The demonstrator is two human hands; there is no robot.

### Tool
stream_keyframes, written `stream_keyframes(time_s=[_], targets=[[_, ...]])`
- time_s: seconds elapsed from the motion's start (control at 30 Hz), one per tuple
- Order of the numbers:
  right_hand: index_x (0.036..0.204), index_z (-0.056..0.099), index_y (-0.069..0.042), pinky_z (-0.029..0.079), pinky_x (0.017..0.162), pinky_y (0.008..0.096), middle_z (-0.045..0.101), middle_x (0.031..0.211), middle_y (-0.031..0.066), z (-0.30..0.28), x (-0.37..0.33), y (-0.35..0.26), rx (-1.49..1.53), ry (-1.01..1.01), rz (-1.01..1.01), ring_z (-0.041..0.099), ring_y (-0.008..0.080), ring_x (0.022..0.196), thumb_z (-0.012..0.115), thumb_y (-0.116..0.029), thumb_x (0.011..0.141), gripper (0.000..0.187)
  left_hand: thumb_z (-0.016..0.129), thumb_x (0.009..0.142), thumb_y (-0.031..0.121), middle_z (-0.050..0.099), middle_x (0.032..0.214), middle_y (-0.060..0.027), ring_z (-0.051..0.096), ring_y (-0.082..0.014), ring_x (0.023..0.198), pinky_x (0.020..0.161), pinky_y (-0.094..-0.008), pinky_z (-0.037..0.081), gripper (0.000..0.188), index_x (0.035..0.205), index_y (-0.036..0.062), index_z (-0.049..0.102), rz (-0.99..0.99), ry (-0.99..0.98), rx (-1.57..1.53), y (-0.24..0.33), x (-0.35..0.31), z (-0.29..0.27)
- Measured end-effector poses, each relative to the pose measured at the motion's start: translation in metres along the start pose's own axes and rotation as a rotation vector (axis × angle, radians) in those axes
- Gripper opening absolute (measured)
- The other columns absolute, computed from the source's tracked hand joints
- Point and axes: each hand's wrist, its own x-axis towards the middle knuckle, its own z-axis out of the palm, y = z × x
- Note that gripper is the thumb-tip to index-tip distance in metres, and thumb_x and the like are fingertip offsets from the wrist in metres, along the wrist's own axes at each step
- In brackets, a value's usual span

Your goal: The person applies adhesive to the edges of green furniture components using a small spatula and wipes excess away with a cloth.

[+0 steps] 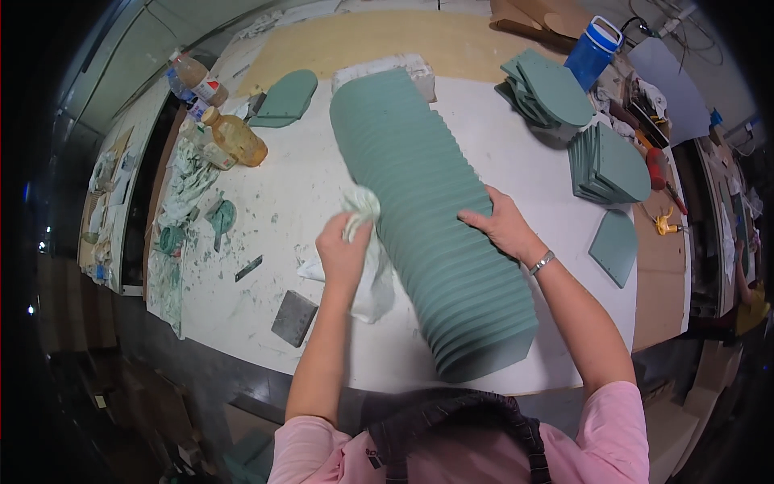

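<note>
Row of green, round-ended panels [431,218] lies lined up on white counter [290,185]. Wiping looks underway, can't tell how much remains: my left fingers [334,232] pinch crumpled white cloth [375,278] at row's left edge; right fingers [497,202] spread on its right.

The head camera looks steeply down and forward across the table [298,181], its wide fisheye bending straight edges. The left hand [343,252] and right hand [509,227] lie close below it, near mid-view.

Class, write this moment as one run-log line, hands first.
Left hand: gripping white cloth | Right hand: against row of green panels, right edge | Nearby: grey block, blue jug
</note>
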Motion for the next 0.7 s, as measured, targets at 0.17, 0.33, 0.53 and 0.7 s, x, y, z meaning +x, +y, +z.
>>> stream_keyframes(time_s=[0.17,0.33,0.53,0.7], targets=[[0.128,0.053,0.010,0.050,0.095,0.0337,0.068,0.116,0.0192,0.002,0.000,0.000,0.106,-0.037,0.013,0.065,0.0238,0.103,0.074,-0.026,0.087,0.058,0.073,0.082,0.012,0.069,0.087,-0.0148,0.068,-0.0272,0.081,0.074,-0.0350,0.051,0.019,0.097,0.0014,0.070,-0.001,0.122,0.001,0.030,0.020,0.017],[0.128,0.054,0.010,0.051,0.093,0.0332,0.068,0.116,0.0190,0.000,0.002,0.001,-0.066,0.002,-0.007,0.065,0.0225,0.102,0.074,-0.025,0.088,0.056,0.070,0.084,0.009,0.072,0.089,-0.0131,0.070,-0.0251,0.088,0.081,-0.0362,0.053,0.023,0.106,0.0029,0.070,-0.046,0.037,0.016,-0.028,-0.042,-0.001],[0.129,0.053,0.010,0.050,0.095,0.0329,0.068,0.118,0.0188,0.000,0.002,0.003,0.066,-0.023,0.056,0.065,0.0220,0.104,0.073,-0.025,0.088,0.057,0.067,0.084,0.003,0.066,0.099,-0.0101,0.065,-0.0220,0.094,0.084,-0.0320,0.050,0.031,0.115,0.0068,0.072,0.196,0.000,0.008,0.062,0.025,0.012],[0.129,0.053,0.010,0.051,0.094,0.0331,0.067,0.118,0.0185,0.001,-0.001,-0.002,0.056,0.001,0.041,0.065,0.0220,0.103,0.073,-0.023,0.089,0.055,0.070,0.081,0.005,0.060,0.086,-0.0101,0.061,-0.0223,0.083,0.076,-0.0336,0.049,0.030,0.110,0.0090,0.076,0.309,-0.035,0.090,0.003,-0.011,0.005]])
